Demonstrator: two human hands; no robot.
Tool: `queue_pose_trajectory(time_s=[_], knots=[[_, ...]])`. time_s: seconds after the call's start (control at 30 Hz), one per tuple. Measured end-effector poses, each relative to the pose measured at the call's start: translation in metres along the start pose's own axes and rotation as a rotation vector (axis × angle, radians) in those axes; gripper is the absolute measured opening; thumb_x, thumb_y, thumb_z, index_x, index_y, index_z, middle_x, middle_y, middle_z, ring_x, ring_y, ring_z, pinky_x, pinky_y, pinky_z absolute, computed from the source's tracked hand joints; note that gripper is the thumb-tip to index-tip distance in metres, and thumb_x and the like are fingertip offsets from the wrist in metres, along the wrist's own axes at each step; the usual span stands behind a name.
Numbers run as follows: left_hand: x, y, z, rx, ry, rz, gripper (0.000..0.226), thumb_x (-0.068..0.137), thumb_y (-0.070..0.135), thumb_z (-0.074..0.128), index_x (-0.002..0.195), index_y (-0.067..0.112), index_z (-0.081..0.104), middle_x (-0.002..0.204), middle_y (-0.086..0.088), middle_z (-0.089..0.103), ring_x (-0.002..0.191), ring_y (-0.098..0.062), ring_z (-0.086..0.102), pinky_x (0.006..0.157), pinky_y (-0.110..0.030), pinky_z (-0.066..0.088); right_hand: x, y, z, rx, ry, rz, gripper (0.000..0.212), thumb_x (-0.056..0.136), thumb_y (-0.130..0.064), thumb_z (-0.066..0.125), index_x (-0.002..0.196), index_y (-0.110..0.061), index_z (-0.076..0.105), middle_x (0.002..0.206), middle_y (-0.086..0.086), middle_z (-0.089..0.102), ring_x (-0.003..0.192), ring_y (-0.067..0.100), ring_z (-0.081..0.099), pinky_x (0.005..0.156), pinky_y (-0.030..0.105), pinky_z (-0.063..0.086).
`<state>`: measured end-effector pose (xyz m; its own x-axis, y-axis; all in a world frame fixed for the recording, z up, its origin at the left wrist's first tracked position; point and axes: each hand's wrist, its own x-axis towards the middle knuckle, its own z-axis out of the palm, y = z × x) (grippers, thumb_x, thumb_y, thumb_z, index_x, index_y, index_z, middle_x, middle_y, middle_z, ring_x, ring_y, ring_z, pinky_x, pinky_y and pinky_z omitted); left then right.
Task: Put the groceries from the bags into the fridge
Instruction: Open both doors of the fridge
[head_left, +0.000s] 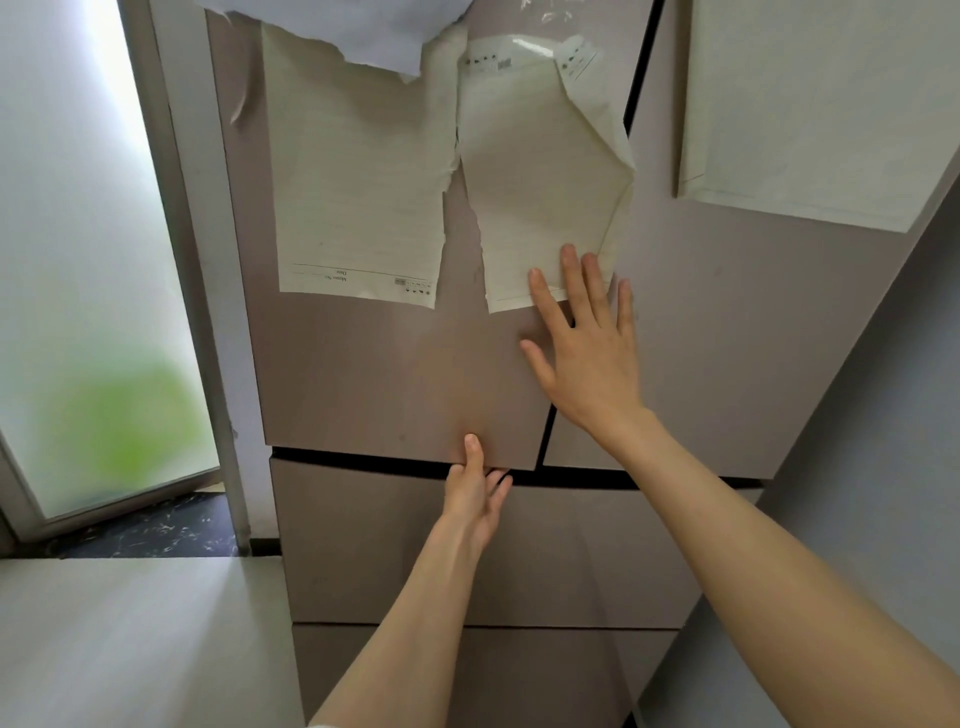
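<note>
Room: tight corner, frosted glass door (93, 270) off to the left of the left arm, plain wall to the right of the right arm, mauve fridge (727, 322) dead ahead filling most of the view.

Fridge: shut as far as I can see. Upper left door (374, 379) and upper right door split by a vertical seam that runs right under the right palm; drawers stacked below both hands.

Left hand (475, 496): fingers hooked up under the bottom edge of the upper left door, thumb flat on its face, so it's gripping that lip.

Right hand (587, 348): fingers spread and straight, flat against the fridge front, fingertips on the torn memo paper (535, 176) stuck above it.

Key relation: the door edge runs sideways across the left fingers, seam side nearest both hands, so I'd guess the pull comes toward the person, left hand leading.

Groceries and bags: not in view.

Other paper: another memo sheet (358, 171) up-left of the right hand.
</note>
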<state>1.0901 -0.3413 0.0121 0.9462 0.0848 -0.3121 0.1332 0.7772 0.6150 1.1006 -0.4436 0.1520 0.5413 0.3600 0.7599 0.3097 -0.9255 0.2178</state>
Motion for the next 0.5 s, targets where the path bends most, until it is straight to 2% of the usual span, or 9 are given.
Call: queue_pose_trajectory(time_s=[0.23,0.33,0.5], knots=[[-0.009,0.000,0.006,-0.002,0.035,0.030,0.062,0.095,0.036,0.043,0.141,0.001,0.021,0.145,-0.020,0.034,0.133,-0.031,0.038,0.108,-0.037,0.036,-0.011,0.003,0.002,-0.044,-0.018,-0.011,0.073,0.086,-0.040,0.056,0.148,-0.022,0.020,0.156,0.012,0.013,0.144,0.032,0.012,0.113,0.055,0.007],[-0.017,-0.004,0.000,0.046,0.055,0.041,0.060,0.096,0.036,0.042,0.140,0.000,0.024,0.144,-0.019,0.036,0.131,-0.030,0.040,0.108,-0.037,0.036,-0.018,0.000,0.001,-0.023,0.057,-0.033,0.073,0.084,-0.037,0.060,0.146,-0.022,0.025,0.155,0.013,0.017,0.143,0.033,0.015,0.112,0.057,0.011],[-0.036,0.001,-0.016,0.099,0.032,0.015,0.063,0.095,0.037,0.043,0.143,0.002,0.023,0.146,-0.018,0.035,0.132,-0.029,0.038,0.104,-0.035,0.036,-0.032,-0.014,-0.014,-0.026,0.133,-0.058,0.074,0.080,-0.032,0.064,0.145,-0.020,0.030,0.154,0.014,0.021,0.142,0.033,0.012,0.112,0.056,0.007]])
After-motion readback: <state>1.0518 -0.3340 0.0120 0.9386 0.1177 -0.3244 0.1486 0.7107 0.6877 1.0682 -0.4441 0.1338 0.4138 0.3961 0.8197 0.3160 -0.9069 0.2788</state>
